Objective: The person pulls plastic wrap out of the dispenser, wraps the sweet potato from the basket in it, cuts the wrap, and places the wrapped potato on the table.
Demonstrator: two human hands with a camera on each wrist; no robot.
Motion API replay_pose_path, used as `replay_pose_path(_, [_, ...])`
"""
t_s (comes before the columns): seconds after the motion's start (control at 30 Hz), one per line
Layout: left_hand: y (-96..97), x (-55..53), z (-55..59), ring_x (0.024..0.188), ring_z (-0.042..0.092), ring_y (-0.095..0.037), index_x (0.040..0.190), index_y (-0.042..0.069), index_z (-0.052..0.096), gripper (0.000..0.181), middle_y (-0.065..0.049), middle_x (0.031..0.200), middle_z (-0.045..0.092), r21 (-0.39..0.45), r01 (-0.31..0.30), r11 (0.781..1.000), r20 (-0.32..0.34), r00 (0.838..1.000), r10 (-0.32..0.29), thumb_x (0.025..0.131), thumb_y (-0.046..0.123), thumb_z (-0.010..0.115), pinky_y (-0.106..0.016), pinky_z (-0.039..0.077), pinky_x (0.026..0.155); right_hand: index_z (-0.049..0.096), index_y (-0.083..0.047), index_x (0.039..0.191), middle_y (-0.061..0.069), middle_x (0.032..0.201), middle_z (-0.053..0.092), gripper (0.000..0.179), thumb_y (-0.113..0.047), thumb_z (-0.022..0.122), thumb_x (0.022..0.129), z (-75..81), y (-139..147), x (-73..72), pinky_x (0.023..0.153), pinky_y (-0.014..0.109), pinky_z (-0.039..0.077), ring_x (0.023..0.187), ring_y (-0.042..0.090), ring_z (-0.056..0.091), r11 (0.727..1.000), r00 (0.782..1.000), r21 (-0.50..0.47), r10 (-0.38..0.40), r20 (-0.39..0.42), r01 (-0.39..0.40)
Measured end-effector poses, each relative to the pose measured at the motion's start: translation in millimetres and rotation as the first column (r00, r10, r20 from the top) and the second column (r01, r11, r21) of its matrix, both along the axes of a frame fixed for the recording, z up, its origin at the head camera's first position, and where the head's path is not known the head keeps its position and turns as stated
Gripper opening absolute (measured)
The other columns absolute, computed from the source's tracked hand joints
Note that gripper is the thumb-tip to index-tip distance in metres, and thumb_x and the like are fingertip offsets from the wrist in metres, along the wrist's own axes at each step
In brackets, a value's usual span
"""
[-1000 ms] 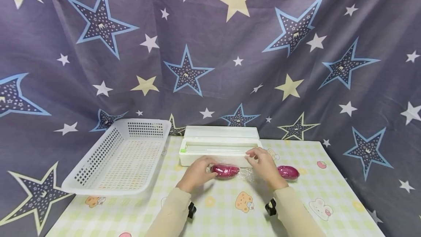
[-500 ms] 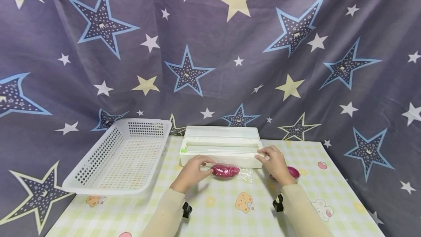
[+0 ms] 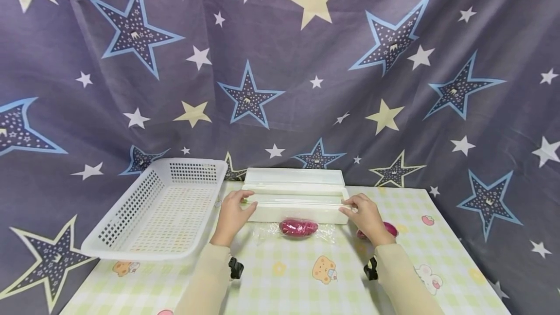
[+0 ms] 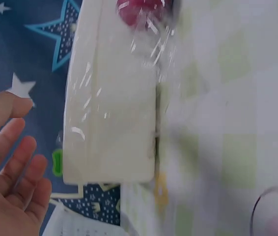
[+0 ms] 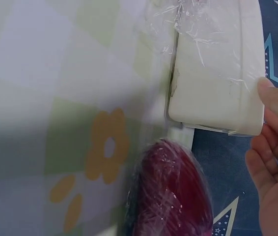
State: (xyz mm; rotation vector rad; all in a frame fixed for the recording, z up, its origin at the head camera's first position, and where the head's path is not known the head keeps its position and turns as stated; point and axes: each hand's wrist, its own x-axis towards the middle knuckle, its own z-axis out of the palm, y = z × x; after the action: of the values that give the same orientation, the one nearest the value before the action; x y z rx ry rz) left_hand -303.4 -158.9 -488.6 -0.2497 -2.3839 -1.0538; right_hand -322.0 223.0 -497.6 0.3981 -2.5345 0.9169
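A long white cling film box (image 3: 297, 214) stands at the back with its lid (image 3: 295, 177) raised. In front of it lies a glossy purple-red sweet potato (image 3: 298, 228), with clear film (image 3: 265, 231) spread out on both sides. My left hand (image 3: 232, 215) is at the box's left end; the left wrist view shows its fingers (image 4: 12, 152) loosely bent, apart from the box, near a green piece (image 4: 57, 162). My right hand (image 3: 365, 215) holds the box's right end, thumb at the corner and fingers behind. A second film-wrapped sweet potato (image 5: 171, 191) lies beside that hand, partly hidden in the head view.
A white perforated basket (image 3: 192, 243) stands on the left. The table has a green checked cloth (image 3: 280, 295) with cartoon prints. Behind it hangs a dark curtain (image 3: 280, 43) with stars.
My left hand has left the film-covered sweet potato and moved left and back to the box's left end. My right hand moved right to the box's right end, then stayed.
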Motion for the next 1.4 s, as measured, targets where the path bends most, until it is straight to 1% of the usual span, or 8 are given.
replay_pose_path(0.17, [-10.9,-5.3,-0.2,0.099,0.062,-0.037,0.112,0.002,0.072,0.035,-0.018,0.107,0.067,-0.022,-0.056,0.998,0.025,0.998,0.057,0.083,0.017,0.083,-0.05,0.049,0.088,0.073,-0.004,0.092,0.006,0.095,0.063,0.018,-0.015,0.084,0.082,1.7,0,-0.9,0.08,0.044,0.055,0.087,0.026,0.061,1.0,1.0,0.012,-0.003,0.019,0.003])
replay_pose_path(0.33, [-14.8,-8.2,-2.0,0.099,0.061,-0.037,0.109,0.0,0.072,0.04,-0.021,0.104,0.067,-0.03,-0.075,0.997,0.054,0.996,0.076,0.079,0.02,0.087,-0.051,0.045,0.09,0.072,-0.005,0.091,0.006,0.095,0.063,0.018,-0.015,0.084,0.083,1.3,1,-2.5,0.082,0.044,0.055,0.088,0.027,0.063,1.0,1.0,0.02,-0.001,0.03,0.001])
replay_pose_path(0.6, [-17.2,-9.4,-9.0,0.091,0.059,-0.032,0.102,0.001,0.074,0.035,-0.016,0.096,0.065,-0.062,-0.104,0.993,0.074,0.991,0.108,0.075,0.016,0.09,-0.047,0.049,0.082,0.073,-0.005,0.091,0.003,0.089,0.06,0.017,-0.015,0.084,0.082,1.3,0,-3.0,0.077,0.042,0.053,0.082,0.022,0.057,0.999,1.0,0.042,0.003,0.024,-0.004])
replay_pose_path(0.83, [-17.8,-10.2,-9.8,0.088,0.058,-0.03,0.106,0.003,0.077,0.033,-0.014,0.094,0.065,-0.059,-0.074,0.995,0.087,0.993,0.079,0.077,0.015,0.088,-0.045,0.046,0.081,0.073,-0.005,0.091,0.003,0.086,0.059,0.017,-0.015,0.084,0.082,1.2,0,-2.7,0.075,0.041,0.053,0.08,0.021,0.056,0.999,1.0,0.049,0.008,0.005,-0.009])
replay_pose_path(0.97, [-17.3,-11.4,-9.2,0.093,0.06,-0.031,0.107,0.006,0.078,0.031,-0.013,0.099,0.069,-0.078,-0.051,0.996,0.073,0.996,0.057,0.079,0.015,0.086,-0.05,0.042,0.091,0.073,-0.004,0.091,0.004,0.087,0.059,0.017,-0.015,0.083,0.083,1.2,1,-3.1,0.076,0.042,0.053,0.082,0.023,0.058,0.999,1.0,0.05,0.012,0.005,-0.012])
replay_pose_path(1.1, [-17.0,-12.1,-6.9,0.099,0.061,-0.036,0.106,0.008,0.078,0.03,-0.012,0.101,0.072,-0.104,-0.029,0.994,0.033,0.999,0.033,0.078,0.012,0.086,-0.056,0.04,0.098,0.072,-0.004,0.09,0.004,0.088,0.06,0.017,-0.015,0.083,0.083,2.0,1,-2.9,0.077,0.043,0.054,0.083,0.024,0.06,0.999,1.0,0.05,0.018,-0.003,-0.017])
replay_pose_path(1.23, [-17.6,-12.7,-5.6,0.092,0.064,-0.035,0.102,0.005,0.077,0.03,-0.012,0.094,0.074,-0.109,-0.011,0.994,-0.013,1.0,0.01,0.075,0.007,0.088,-0.054,0.042,0.093,0.072,-0.004,0.09,0.004,0.088,0.06,0.018,-0.014,0.084,0.082,1.2,0,-3.2,0.077,0.043,0.054,0.083,0.024,0.06,0.998,1.0,0.052,0.02,-0.005,-0.02])
replay_pose_path(1.4, [-19.6,-13.9,-5.4,0.086,0.067,-0.031,0.095,0.006,0.076,0.025,-0.009,0.091,0.075,-0.105,0.007,0.994,-0.018,1.0,-0.009,0.073,0.005,0.088,-0.049,0.043,0.091,0.072,-0.005,0.09,0.002,0.086,0.059,0.017,-0.015,0.084,0.082,0.6,0,-2.8,0.075,0.041,0.053,0.081,0.022,0.058,0.998,1.0,0.06,0.016,-0.006,-0.016])
